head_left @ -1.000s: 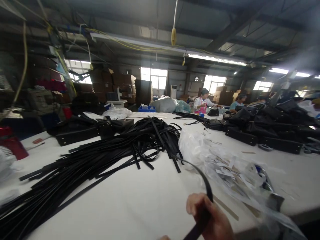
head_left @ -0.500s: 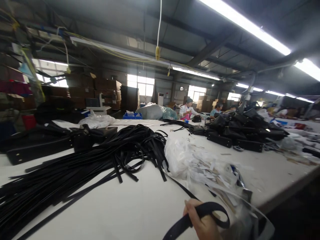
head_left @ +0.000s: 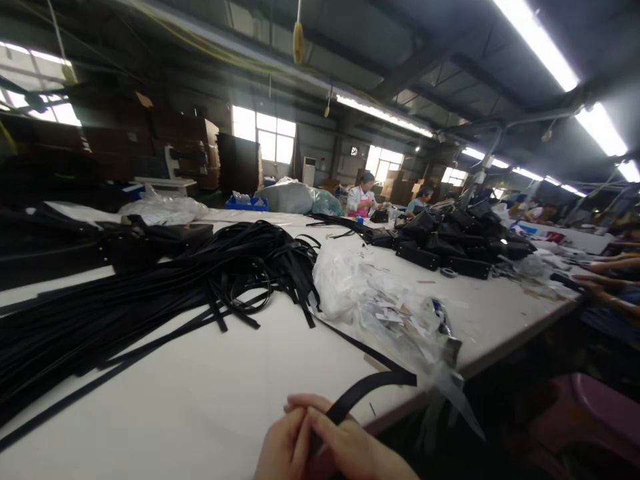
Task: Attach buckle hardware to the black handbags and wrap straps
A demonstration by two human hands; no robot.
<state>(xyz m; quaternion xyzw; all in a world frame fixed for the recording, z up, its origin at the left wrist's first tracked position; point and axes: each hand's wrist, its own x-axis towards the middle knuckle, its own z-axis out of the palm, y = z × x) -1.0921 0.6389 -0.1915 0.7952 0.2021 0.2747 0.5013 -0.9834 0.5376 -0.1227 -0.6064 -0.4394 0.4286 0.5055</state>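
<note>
My right hand point(head_left: 357, 445) is closed at the table's front edge, with a flat black strap point(head_left: 373, 389) running in under its thumb. From there the strap arches to the right and its free end lies near the table edge. My left hand point(head_left: 286, 443) meets the right one, fingertips pressed together where the strap disappears. Whatever is between the left fingers is hidden by the hands. A large heap of long black straps point(head_left: 165, 283) spreads across the white table point(head_left: 200, 393) ahead and to the left.
Clear plastic with paper scraps point(head_left: 380, 307) lies right of the strap heap and hangs over the edge. Black bags point(head_left: 455, 240) are piled farther back, and more black bags point(head_left: 150, 247) lie left. A pink stool point(head_left: 575, 420) stands lower right. Co-workers point(head_left: 364, 197) sit beyond.
My left hand has come into view and joined the right. The right hand has moved left and turned, and the strap's loop has opened out. The view has shifted rightward and down.
</note>
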